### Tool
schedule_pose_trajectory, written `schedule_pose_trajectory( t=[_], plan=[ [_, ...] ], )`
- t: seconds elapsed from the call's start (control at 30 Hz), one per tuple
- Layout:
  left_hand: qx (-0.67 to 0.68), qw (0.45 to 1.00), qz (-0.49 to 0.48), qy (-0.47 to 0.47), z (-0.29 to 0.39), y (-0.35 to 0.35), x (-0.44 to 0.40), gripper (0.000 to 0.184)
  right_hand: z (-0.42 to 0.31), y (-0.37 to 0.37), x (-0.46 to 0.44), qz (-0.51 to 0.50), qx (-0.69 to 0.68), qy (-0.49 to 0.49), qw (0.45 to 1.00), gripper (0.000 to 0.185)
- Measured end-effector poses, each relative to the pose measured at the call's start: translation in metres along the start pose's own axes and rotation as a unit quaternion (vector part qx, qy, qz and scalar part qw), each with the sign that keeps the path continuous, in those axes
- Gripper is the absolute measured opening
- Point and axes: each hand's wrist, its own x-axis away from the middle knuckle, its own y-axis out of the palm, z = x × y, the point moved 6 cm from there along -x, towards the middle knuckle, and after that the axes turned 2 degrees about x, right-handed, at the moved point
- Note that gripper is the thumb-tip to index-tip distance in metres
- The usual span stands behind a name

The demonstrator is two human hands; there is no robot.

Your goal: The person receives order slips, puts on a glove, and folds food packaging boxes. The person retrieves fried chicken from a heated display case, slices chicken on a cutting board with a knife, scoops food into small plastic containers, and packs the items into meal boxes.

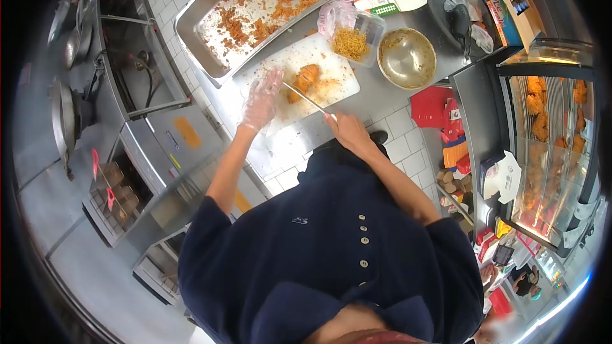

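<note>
My right hand (349, 132), bare, is closed round the handle of a knife (308, 101). The thin blade slants up and left over a piece of fried chicken (308, 75) on a white cutting board (344, 83). Crumbs are scattered round the chicken. At the board's left side is my left hand (261, 99) in a clear plastic glove, its fingers stretched out and holding nothing I can see. Its fingertips are close to the knife's tip; whether they touch is unclear.
A large steel tray (191, 25) with fried crumbs lies beyond the board. Nearby stand a plastic tub (376, 28) of yellow shreds, a steel bowl (408, 58) and a black mortar (440, 0). A glass cabinet (548, 134) with fried chicken stands at right.
</note>
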Motion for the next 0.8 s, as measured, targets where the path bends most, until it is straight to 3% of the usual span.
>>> schedule_pose_trajectory(
  t=[0.27,0.33,0.37,0.47,0.53,0.6,0.63,0.67,0.7,0.77,0.8],
  plan=[
    [-0.034,0.999,-0.002,0.022,-0.004,0.029,0.011,0.072,0.019,0.024,-0.005,-0.01,-0.002,-0.017,1.0,0.058],
    [0.081,0.963,0.249,0.067,0.006,0.001,0.025,0.077,0.013,0.003,-0.006,0.005,-0.02,-0.044,0.999,0.058],
    [0.083,0.953,0.286,0.054,0.01,0.005,0.025,0.085,0.009,-0.014,0.008,0.029,-0.028,-0.028,0.999,0.057],
    [0.095,0.946,0.308,0.038,0.044,0.0,-0.008,0.084,0.026,-0.037,0.011,0.069,-0.03,0.04,0.996,0.056],
    [0.071,0.956,0.274,0.076,0.071,-0.011,-0.035,0.078,0.049,-0.045,-0.011,0.106,-0.002,0.069,0.992,0.054],
    [0.041,0.972,0.223,0.056,0.094,-0.011,-0.053,0.064,0.079,-0.028,-0.041,0.186,-0.024,0.032,0.982,0.048],
    [0.046,0.971,0.224,0.077,0.102,-0.008,-0.06,0.053,0.077,-0.027,-0.044,0.271,0.061,-0.128,0.952,0.041],
    [0.049,0.969,0.222,0.099,0.098,0.001,-0.061,0.042,0.096,-0.019,-0.057,0.321,-0.045,-0.047,0.945,0.036],
    [0.039,0.964,0.239,0.11,0.093,0.012,-0.065,0.032,0.077,-0.043,-0.045,0.218,0.015,-0.021,0.976,0.043],
    [0.027,0.96,0.257,0.108,0.093,0.021,-0.065,0.029,0.061,-0.068,-0.007,0.422,0.087,-0.118,0.895,0.03],
    [0.009,0.961,0.26,0.096,0.092,0.023,-0.063,0.029,0.07,-0.075,0.009,0.436,0.094,-0.095,0.89,0.03]
  ],
)
